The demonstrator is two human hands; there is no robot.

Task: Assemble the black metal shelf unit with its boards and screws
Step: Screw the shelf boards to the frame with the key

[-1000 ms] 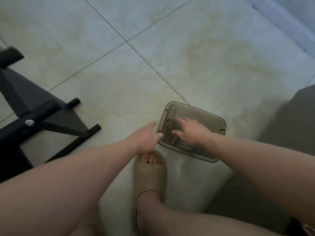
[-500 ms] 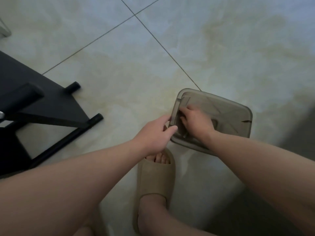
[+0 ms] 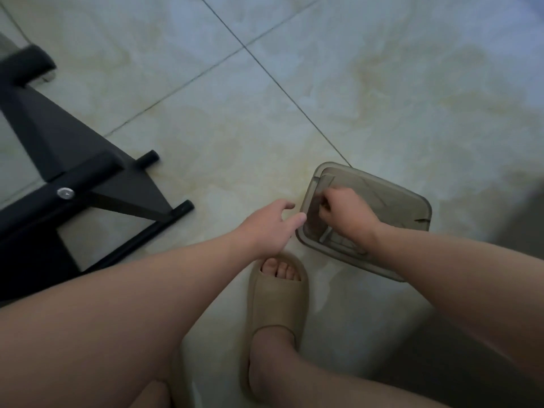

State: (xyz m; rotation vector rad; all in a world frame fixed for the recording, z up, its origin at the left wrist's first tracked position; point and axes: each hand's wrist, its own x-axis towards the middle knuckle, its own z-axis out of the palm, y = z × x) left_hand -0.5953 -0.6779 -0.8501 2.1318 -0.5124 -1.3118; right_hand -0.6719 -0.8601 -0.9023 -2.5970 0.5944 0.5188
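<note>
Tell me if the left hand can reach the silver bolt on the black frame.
Probably yes: the left hand is open and empty, and the bolt sits uncovered on the black frame, with only floor and its low bars between.

Black metal shelf frame point(image 3: 35, 213) at left edge, on tile floor, partly out of shot. Black board point(image 3: 59, 136) set in it, corner pointing toward centre. Silver screw head point(image 3: 65, 193) seated in the near bar. Two round tube ends point(image 3: 151, 156) jutting right. Smoky see-through plastic box point(image 3: 397, 201) right of centre, flat on floor, open-topped. Small parts inside, too blurred to name.
</note>
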